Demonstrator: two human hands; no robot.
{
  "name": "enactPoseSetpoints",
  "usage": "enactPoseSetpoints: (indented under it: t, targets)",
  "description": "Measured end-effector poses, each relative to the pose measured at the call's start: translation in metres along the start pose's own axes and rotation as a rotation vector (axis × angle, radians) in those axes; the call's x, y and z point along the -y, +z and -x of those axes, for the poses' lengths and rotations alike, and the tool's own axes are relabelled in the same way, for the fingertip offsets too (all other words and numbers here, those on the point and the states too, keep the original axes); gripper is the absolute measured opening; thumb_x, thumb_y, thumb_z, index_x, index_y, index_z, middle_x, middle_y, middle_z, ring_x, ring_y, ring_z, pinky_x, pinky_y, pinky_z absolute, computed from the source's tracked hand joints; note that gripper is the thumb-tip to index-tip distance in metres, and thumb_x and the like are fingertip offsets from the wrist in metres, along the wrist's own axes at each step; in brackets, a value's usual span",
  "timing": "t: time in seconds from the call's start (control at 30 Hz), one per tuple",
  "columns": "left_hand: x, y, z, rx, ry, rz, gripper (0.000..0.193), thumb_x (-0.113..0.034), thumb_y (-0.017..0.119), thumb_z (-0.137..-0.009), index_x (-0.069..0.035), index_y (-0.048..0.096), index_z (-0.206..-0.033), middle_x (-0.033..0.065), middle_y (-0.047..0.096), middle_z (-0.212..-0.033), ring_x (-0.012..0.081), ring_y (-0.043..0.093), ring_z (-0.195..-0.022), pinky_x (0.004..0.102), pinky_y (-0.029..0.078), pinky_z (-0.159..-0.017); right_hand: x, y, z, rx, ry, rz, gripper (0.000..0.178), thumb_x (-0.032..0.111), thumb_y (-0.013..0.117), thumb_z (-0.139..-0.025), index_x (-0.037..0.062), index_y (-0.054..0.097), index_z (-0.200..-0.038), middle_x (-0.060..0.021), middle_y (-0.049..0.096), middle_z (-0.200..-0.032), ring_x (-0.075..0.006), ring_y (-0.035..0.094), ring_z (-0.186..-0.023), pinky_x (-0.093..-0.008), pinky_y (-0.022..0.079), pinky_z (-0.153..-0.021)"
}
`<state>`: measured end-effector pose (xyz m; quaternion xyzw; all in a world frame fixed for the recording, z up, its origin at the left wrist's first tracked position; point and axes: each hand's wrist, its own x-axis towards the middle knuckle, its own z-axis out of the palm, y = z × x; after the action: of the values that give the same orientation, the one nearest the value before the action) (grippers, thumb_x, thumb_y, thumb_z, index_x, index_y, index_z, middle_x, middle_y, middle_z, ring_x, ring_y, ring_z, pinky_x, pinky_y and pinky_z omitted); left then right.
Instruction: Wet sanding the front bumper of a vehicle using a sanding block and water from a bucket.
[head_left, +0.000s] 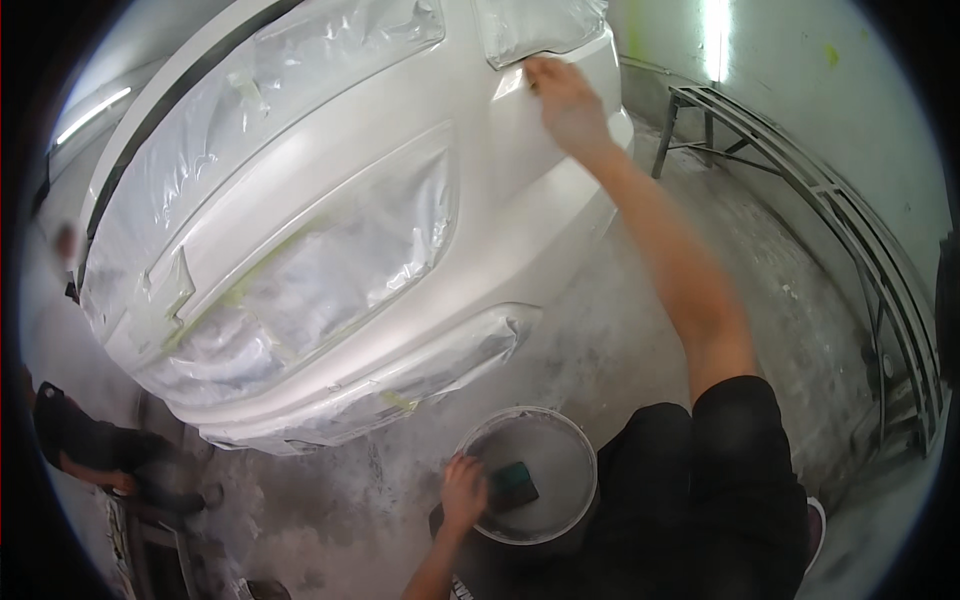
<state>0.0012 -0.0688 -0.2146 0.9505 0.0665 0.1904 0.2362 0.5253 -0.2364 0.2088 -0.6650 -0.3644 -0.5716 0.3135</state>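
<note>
My right hand (568, 105) reaches up to the white car body (520, 130), its fingers closed against the panel just under a plastic-covered lamp area (540, 28). A small brownish edge shows at the fingertips, but I cannot make out what it is. Low in front of me, my left hand (464, 492) grips the left rim of a round bucket (592, 480). Greyish liquid fills the bucket, and a dark green block (512, 485), like a sponge or sanding pad, lies in it close to my left fingers.
Clear plastic sheeting (340, 270) and tape cover parts of the car. A long metal rack (800, 175) stands along the right wall. At the lower left another person in dark clothes (95, 440) bends near the car. A lit tube lamp (716, 40) hangs on the wall.
</note>
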Motion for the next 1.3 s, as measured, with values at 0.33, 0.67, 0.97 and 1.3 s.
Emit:
enactPoseSetpoints:
  t: [0.33,0.67,0.97,1.3]
  targets:
    - [-0.002,0.003,-0.010,0.044,-0.031,-0.025,0.034,-0.009,0.074,-0.090,-0.006,0.074,-0.124,0.0123,0.069,-0.137,0.0411,0.054,-0.143,0.0530,0.046,-0.118,-0.047,-0.006,-0.001,-0.070,-0.024,0.122,0.036,0.004,0.059,-0.095,0.0044,0.071,-0.129,-0.0085,0.071,-0.137,-0.0329,0.067,-0.123,-0.0469,0.053,-0.105]
    - [0.000,0.012,-0.005,0.040,0.007,-0.073,0.037,-0.008,0.072,-0.090,-0.005,0.073,-0.126,0.0133,0.068,-0.136,0.0427,0.053,-0.143,0.0552,0.044,-0.120,-0.046,0.000,0.009,-0.089,-0.050,0.104,0.030,0.009,0.056,-0.097,0.0038,0.072,-0.123,-0.0113,0.071,-0.134,-0.0372,0.065,-0.124,-0.0551,0.050,-0.108]
    - [-0.003,0.007,-0.003,0.057,-0.007,-0.124,0.040,-0.010,0.075,-0.087,-0.008,0.073,-0.127,0.0121,0.068,-0.137,0.0407,0.052,-0.145,0.0534,0.046,-0.119,-0.010,-0.007,0.001,0.016,0.010,0.136,0.037,0.009,0.054,-0.101,0.0045,0.065,-0.136,-0.0138,0.070,-0.138,-0.0362,0.068,-0.123,-0.0492,0.053,-0.109]
    - [-0.007,0.009,-0.005,0.042,-0.007,-0.117,0.038,-0.011,0.076,-0.087,-0.007,0.073,-0.125,0.0116,0.069,-0.136,0.0405,0.053,-0.145,0.0525,0.048,-0.116,0.010,-0.006,0.003,0.022,-0.040,0.240,0.038,0.006,0.058,-0.092,-0.0045,0.065,-0.128,-0.0208,0.067,-0.135,-0.0403,0.061,-0.127,-0.0549,0.046,-0.116]
